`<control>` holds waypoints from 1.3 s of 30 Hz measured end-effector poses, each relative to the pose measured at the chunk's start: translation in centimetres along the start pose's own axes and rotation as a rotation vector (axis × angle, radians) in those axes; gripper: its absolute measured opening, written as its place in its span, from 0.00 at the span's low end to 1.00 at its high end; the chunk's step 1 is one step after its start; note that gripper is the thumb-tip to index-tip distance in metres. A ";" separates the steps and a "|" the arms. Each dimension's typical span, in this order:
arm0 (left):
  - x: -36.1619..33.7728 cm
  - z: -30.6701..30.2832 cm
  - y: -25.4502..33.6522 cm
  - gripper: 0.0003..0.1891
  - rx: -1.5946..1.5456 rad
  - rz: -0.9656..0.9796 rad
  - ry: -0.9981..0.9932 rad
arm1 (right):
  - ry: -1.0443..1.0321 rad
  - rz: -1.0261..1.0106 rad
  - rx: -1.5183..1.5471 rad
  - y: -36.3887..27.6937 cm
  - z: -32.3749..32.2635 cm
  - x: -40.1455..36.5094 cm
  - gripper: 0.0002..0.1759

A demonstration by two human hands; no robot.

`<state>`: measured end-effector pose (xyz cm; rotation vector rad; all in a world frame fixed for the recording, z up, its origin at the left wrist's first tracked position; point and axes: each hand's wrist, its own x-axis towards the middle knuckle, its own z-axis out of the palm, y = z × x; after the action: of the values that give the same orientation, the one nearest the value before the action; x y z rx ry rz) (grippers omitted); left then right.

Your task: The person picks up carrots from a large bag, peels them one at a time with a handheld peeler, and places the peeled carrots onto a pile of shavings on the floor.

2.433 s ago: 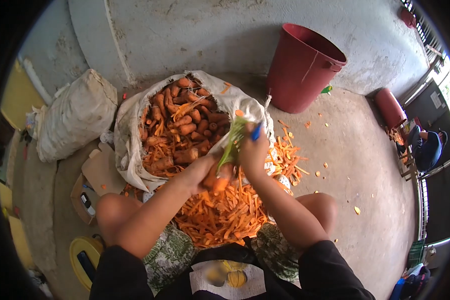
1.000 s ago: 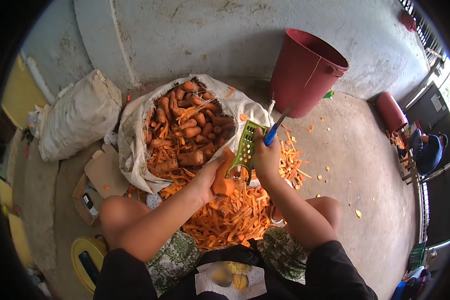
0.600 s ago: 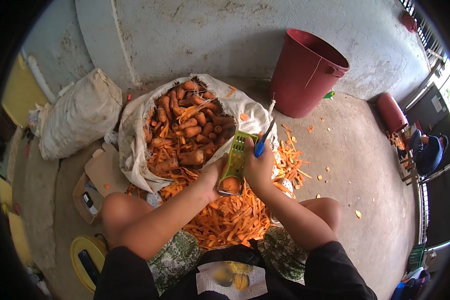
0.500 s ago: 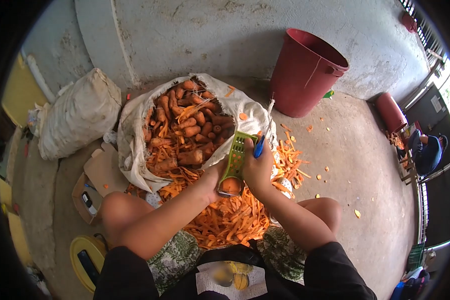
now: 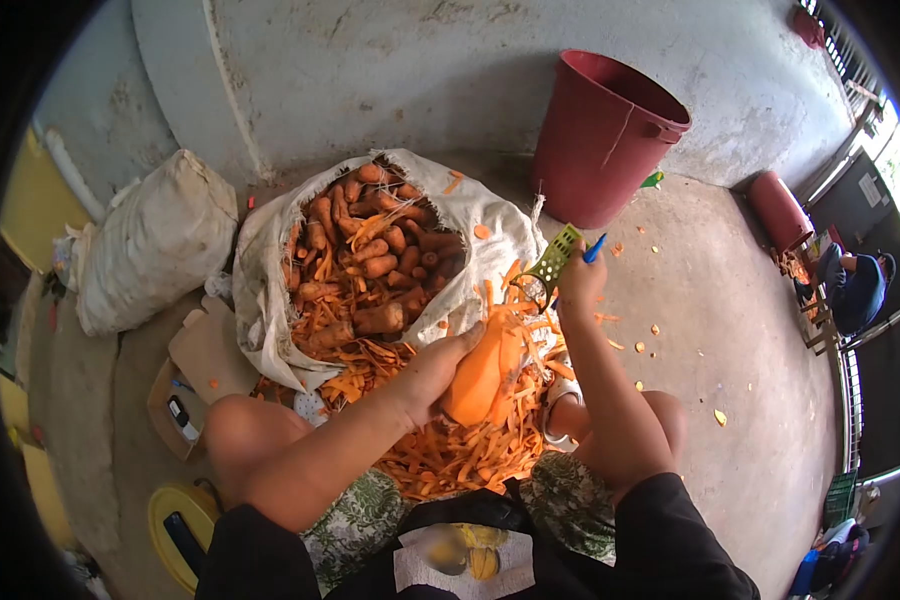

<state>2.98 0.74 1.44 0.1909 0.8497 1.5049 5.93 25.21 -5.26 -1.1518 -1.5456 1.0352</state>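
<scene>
My left hand (image 5: 432, 378) is closed around a large, smooth orange carrot (image 5: 478, 376), which tilts up and away over the heap of peelings (image 5: 460, 450) between my legs. In my right hand (image 5: 580, 288), further forward and to the right, is a green peeler (image 5: 554, 262) with a perforated handle. Its head end is just beyond the carrot's far tip. A slim blue piece (image 5: 595, 248) sticks out at the top of the same hand; the rest of it is hidden. Just ahead lies an open white sack (image 5: 485, 200) of unpeeled carrots (image 5: 375, 265) mixed with peelings.
A tall red bin (image 5: 600, 150) stands by the wall, right of the sack. To the left are a full white sack (image 5: 160, 240), an open cardboard box (image 5: 210, 355) and a yellow lid (image 5: 185, 540) with a dark phone-like object. At far right sits another person (image 5: 855, 290).
My right hand has moved forward and right with the peeler, off the carrot. My left hand now shows the carrot's length, tilted upward. The view has shifted slightly.
</scene>
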 end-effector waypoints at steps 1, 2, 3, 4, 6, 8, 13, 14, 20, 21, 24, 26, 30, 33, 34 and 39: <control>0.2 -0.6 0.0 0.22 0.030 0.033 0.036 | -0.064 -0.028 0.112 -1.3 -0.4 -0.3 0.14; 0.4 -1.3 0.0 0.22 0.018 0.011 0.093 | -0.129 -0.056 0.223 -2.5 -0.8 -0.5 0.14; 0.3 -1.6 0.2 0.22 0.016 0.012 0.093 | -0.130 -0.057 0.222 -3.3 -1.1 -0.9 0.14; 0.2 -1.8 0.4 0.23 -0.033 0.025 0.060 | -0.162 -0.023 0.220 -4.0 -1.3 -1.6 0.14; 0.2 -2.1 0.8 0.23 -0.104 0.017 0.063 | -0.195 0.021 0.287 -6.4 -1.6 -3.8 0.12; 0.5 -2.0 0.9 0.22 -0.131 0.020 0.107 | -0.269 0.066 0.337 -8.3 -2.3 -5.7 0.12; 1.9 -3.8 -0.7 0.19 -0.311 0.090 0.136 | -0.509 0.024 0.364 -10.7 -2.9 -11.3 0.09; 2.0 -3.5 -0.6 0.18 -0.332 0.092 0.065 | -0.521 -0.023 0.297 -10.5 -2.7 -12.4 0.09; 1.2 -2.0 -0.2 0.20 -0.316 0.077 0.073 | -0.426 -0.305 0.082 -9.0 -2.0 -12.0 0.12; 1.7 -3.3 -0.5 0.20 -0.242 0.061 -0.024 | -0.404 -0.276 0.036 -9.2 -2.0 -11.6 0.13; 0.2 -0.6 -0.6 0.23 -0.072 -0.018 -0.041 | -0.113 -0.260 -0.091 -6.3 -1.0 -5.3 0.13; -1.0 0.9 -0.7 0.25 -0.083 -0.078 -0.100 | -0.009 -0.135 -0.019 -2.5 -1.0 0.1 0.12; -0.4 -0.8 -0.3 0.27 -0.006 -0.038 -0.042 | -0.067 -0.007 0.252 -3.4 -1.7 1.3 0.11; -0.6 -1.1 0.6 0.28 0.217 0.016 0.156 | -0.340 0.004 0.124 -5.8 -2.4 -0.9 0.12; -0.5 -1.1 1.1 0.29 0.247 -0.010 0.179 | -0.467 -0.024 0.044 -7.3 -3.0 -2.1 0.13; 0.1 -2.8 1.9 0.27 0.436 0.089 0.207 | -1.017 -0.480 -0.585 -10.2 -5.2 -6.4 0.10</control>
<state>-0.16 0.01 0.55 0.4027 1.3478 1.4211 9.82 17.36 4.47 -0.4957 -2.8947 0.8789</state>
